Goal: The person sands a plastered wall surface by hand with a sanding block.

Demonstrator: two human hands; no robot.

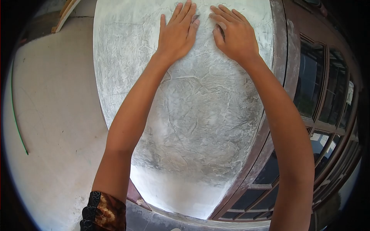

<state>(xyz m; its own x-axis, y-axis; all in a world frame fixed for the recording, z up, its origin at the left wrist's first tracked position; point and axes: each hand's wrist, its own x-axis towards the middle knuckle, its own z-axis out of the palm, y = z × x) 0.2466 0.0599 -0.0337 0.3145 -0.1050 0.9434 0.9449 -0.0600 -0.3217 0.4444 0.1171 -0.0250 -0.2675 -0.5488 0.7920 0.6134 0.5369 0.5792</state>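
Observation:
My left hand [178, 35] lies against the upper part of a grey-white plastered wall panel [185, 104], with the fingers stretched upward. A small dark grey corner [195, 17] of some thin piece shows between its thumb and forefinger. Beside it, a short gap to the right, my right hand [236, 36] leans on the same panel, fingers pointing up and left. Near its thumb a greyish bit [222, 26] shows; most of it is hidden by the hand. The panel's surface is rough, with creases and streaks, and smoother and whiter at the bottom.
To the right stands a brown wooden frame [291, 57] with glass panes [310, 79]. On the left is a plain beige wall [58, 88] with a thin green strand [18, 127]. Grey floor tiles [138, 219] show at the bottom; a wooden piece [66, 15] is at upper left.

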